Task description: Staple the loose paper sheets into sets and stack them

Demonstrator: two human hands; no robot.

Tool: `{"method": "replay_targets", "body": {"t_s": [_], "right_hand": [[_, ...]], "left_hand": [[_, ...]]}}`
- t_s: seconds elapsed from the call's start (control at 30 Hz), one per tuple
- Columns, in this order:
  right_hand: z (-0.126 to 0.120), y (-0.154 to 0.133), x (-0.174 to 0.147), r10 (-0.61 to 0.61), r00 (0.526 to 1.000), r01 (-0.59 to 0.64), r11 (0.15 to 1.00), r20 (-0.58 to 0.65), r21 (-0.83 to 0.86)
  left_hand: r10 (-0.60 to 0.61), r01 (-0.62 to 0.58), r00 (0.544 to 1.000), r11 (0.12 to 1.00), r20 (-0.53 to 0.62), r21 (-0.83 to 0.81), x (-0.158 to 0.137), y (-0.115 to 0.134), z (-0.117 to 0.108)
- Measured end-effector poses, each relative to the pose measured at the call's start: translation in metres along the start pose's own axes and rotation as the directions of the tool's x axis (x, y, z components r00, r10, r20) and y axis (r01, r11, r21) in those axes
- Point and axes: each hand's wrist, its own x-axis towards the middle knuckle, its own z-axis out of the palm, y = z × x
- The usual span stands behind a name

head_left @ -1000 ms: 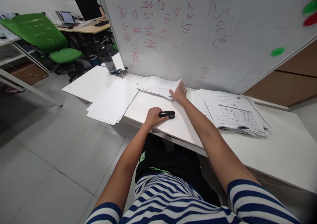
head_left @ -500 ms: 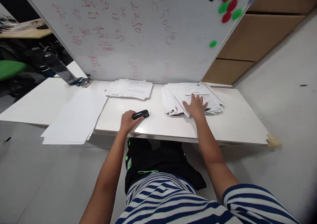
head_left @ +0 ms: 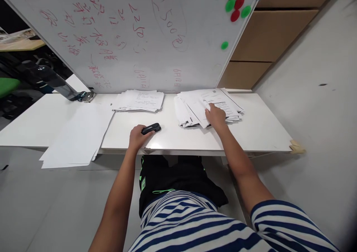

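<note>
My left hand point(head_left: 137, 137) is closed around the rear end of a black stapler point(head_left: 151, 128) near the table's front edge. The stapler's nose points right. My right hand point(head_left: 216, 116) lies over the fanned stack of printed sheets point(head_left: 184, 112) on the right, fingers drawn together on the top sheet of paper point(head_left: 199, 109). That sheet bulges up beside the thumb; the fingertips are partly hidden. Further left, a neater stack of printed paper point(head_left: 139, 100) lies by the whiteboard. Blank white sheets point(head_left: 78, 136) hang over the front edge at the left.
A whiteboard point(head_left: 117, 66) with red writing and round magnets point(head_left: 235, 15) stands along the back of the white table point(head_left: 259, 133). A dark water bottle point(head_left: 60, 84) leans at the back left. Cardboard boxes point(head_left: 281, 32) and a wall point(head_left: 320, 107) border the right.
My right hand has gone from spread flat on the stack to fingers gathered on the top sheet, which now bulges. My left hand still holds the stapler. The view has shifted slightly.
</note>
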Motion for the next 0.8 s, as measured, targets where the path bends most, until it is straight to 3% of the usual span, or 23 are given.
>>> {"method": "replay_targets", "body": {"t_s": [0.2,0.3,0.37,0.47,0.6,0.7,0.8], "right_hand": [[-0.008,0.013,0.004,0.029,0.999,-0.028,0.998,-0.02,0.06],[-0.018,0.008,-0.014,0.053,0.993,-0.023,0.963,-0.105,0.269],[-0.025,-0.001,-0.033,0.042,0.983,0.045,0.889,-0.179,0.456],[-0.032,-0.022,-0.066,0.018,0.968,0.171,0.688,-0.252,0.705],[-0.028,-0.046,-0.099,-0.022,0.982,0.185,0.269,-0.186,0.945],[-0.02,-0.058,-0.114,-0.096,0.991,0.096,0.055,-0.091,0.994],[-0.012,-0.062,-0.124,-0.143,0.989,0.027,-0.042,-0.032,0.999]], "left_hand": [[0.021,-0.021,1.0,1.0,-0.013,0.023,0.001,-0.002,0.002],[0.037,-0.033,0.997,0.997,-0.062,0.066,0.0,-0.004,0.003],[0.06,-0.05,0.991,0.995,-0.119,0.081,-0.001,-0.005,0.004],[0.123,-0.1,0.967,0.989,-0.224,0.112,-0.003,-0.003,0.003],[0.175,-0.167,0.945,0.985,-0.277,0.052,-0.017,0.005,0.001],[0.182,-0.235,0.942,0.957,-0.283,-0.169,-0.038,0.022,0.002],[0.075,-0.158,0.983,0.821,-0.17,-0.549,-0.061,0.049,0.006]]}}
